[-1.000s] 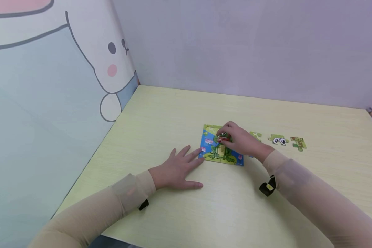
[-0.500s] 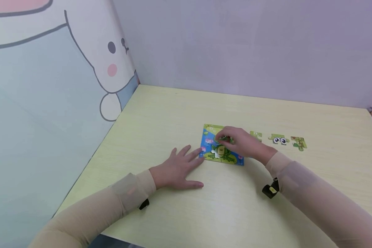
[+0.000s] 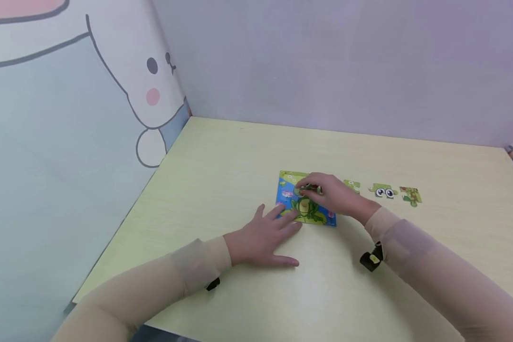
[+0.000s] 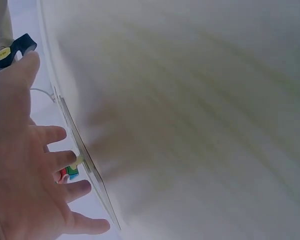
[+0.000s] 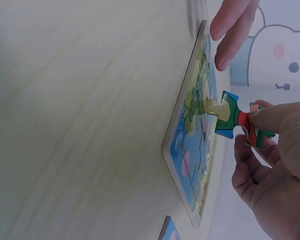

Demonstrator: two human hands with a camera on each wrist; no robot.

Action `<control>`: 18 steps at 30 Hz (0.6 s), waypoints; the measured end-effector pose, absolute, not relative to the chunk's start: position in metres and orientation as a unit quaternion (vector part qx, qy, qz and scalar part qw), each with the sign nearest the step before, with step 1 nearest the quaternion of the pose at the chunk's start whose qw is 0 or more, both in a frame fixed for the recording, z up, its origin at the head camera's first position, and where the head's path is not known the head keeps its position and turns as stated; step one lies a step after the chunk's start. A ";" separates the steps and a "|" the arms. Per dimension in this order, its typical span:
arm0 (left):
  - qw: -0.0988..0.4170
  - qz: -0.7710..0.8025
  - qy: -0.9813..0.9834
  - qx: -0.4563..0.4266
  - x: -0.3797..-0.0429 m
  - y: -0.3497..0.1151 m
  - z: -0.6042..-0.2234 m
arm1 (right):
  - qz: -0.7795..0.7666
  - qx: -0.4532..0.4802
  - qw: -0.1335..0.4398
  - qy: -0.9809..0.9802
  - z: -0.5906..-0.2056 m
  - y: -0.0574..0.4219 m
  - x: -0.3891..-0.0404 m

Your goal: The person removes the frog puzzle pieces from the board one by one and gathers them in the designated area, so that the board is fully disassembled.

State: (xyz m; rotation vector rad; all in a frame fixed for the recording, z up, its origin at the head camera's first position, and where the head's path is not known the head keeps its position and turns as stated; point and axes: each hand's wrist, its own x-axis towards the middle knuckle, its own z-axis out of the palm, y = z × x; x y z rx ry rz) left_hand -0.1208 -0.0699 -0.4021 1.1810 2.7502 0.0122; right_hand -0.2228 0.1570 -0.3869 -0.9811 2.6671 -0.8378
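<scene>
My right hand (image 3: 335, 194) pinches a jigsaw piece (image 5: 229, 115) between thumb and fingers. Green, red and yellow colour the piece, with blue corners. It stands tilted on edge over the puzzle board (image 5: 182, 155), its yellow end at or close to the surface; contact is hard to tell. On the board is a green frog picture with blue water and pink flowers. With fingers spread, my left hand (image 3: 262, 240) lies at the board's near left edge, fingertips over its front border. In the left wrist view those fingers (image 4: 65, 160) are straight and hold nothing.
Right of the board lie loose jigsaw pieces: a green one (image 3: 352, 184) partly behind my right hand, one with two big eyes (image 3: 384, 191), and a green-brown one (image 3: 411, 195). A pale wall (image 3: 325, 71) rises behind the wooden table (image 3: 222, 156); a cartoon-printed panel (image 3: 68, 142) borders the left.
My left hand has slid right, bringing its fingers over the board's front edge. My right hand stays over the board, turning the pinched piece slightly. The loose pieces have not moved.
</scene>
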 end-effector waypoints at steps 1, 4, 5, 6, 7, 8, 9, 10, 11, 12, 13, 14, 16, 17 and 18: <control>0.076 0.003 0.916 0.395 -0.121 -0.068 -0.403 | -0.284 -0.328 0.090 0.896 -0.387 0.158 -0.223; 0.079 -0.001 0.915 0.397 -0.121 -0.066 -0.403 | -0.288 -0.321 0.092 0.898 -0.386 0.161 -0.224; 0.079 -0.002 0.915 0.397 -0.121 -0.066 -0.403 | -0.287 -0.317 0.094 0.899 -0.384 0.163 -0.224; 0.080 -0.002 0.914 0.397 -0.121 -0.066 -0.404 | -0.287 -0.313 0.095 0.901 -0.383 0.165 -0.225; 0.080 -0.002 0.914 0.397 -0.121 -0.066 -0.404 | -0.285 -0.308 0.096 0.902 -0.382 0.168 -0.225; 0.082 -0.001 0.914 0.397 -0.120 -0.066 -0.404 | -0.283 -0.302 0.098 0.905 -0.380 0.171 -0.225; 0.083 0.000 0.914 0.396 -0.120 -0.066 -0.403 | -0.280 -0.296 0.100 0.908 -0.379 0.175 -0.224; 0.085 0.001 0.915 0.396 -0.120 -0.066 -0.403 | -0.278 -0.289 0.102 0.910 -0.378 0.180 -0.224; 0.088 0.002 0.915 0.395 -0.120 -0.066 -0.403 | -0.277 -0.283 0.103 0.912 -0.377 0.185 -0.224; 0.090 0.001 0.915 0.394 -0.120 -0.066 -0.403 | -0.277 -0.275 0.105 0.915 -0.376 0.191 -0.223; 0.094 0.001 0.915 0.393 -0.120 -0.066 -0.402 | -0.276 -0.268 0.106 0.917 -0.375 0.197 -0.222; 0.096 0.001 0.915 0.393 -0.120 -0.066 -0.402 | -0.275 -0.261 0.107 0.919 -0.375 0.203 -0.220; 0.099 -0.001 0.915 0.392 -0.120 -0.067 -0.402 | -0.273 -0.251 0.104 0.923 -0.375 0.216 -0.218; 0.099 -0.002 0.915 0.392 -0.120 -0.067 -0.402 | -0.272 -0.247 0.100 0.925 -0.375 0.222 -0.217; 0.098 -0.002 0.915 0.392 -0.120 -0.067 -0.402 | -0.269 -0.239 0.097 0.928 -0.375 0.229 -0.215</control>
